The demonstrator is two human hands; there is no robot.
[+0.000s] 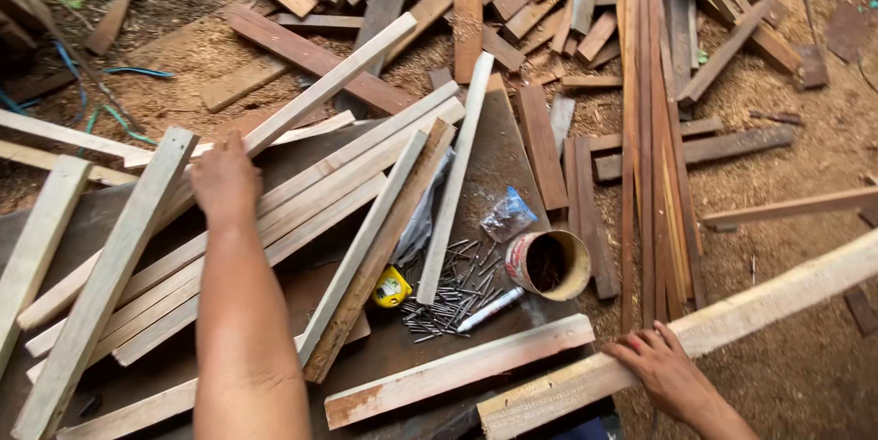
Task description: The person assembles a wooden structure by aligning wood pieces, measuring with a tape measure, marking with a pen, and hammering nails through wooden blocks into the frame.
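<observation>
My left hand point(225, 180) reaches out over a heap of pale wooden slats point(311, 193) on a dark board and closes around one long pale slat point(329, 88) that runs up to the right. My right hand point(663, 369) rests flat, fingers spread, on a long rough plank point(732, 319) lying across the lower right. Between the hands lie a pile of loose nails point(453, 298), a yellow tape measure point(391, 287), a white marker point(490, 309) and a round tin on its side point(549, 264).
Reddish-brown planks and offcuts point(654, 129) cover the sawdust ground at the top and right. A clear plastic bag point(508, 216) lies by the tin. Blue and green cords point(119, 97) run at the upper left. A short reddish-ended board point(457, 369) lies near my right hand.
</observation>
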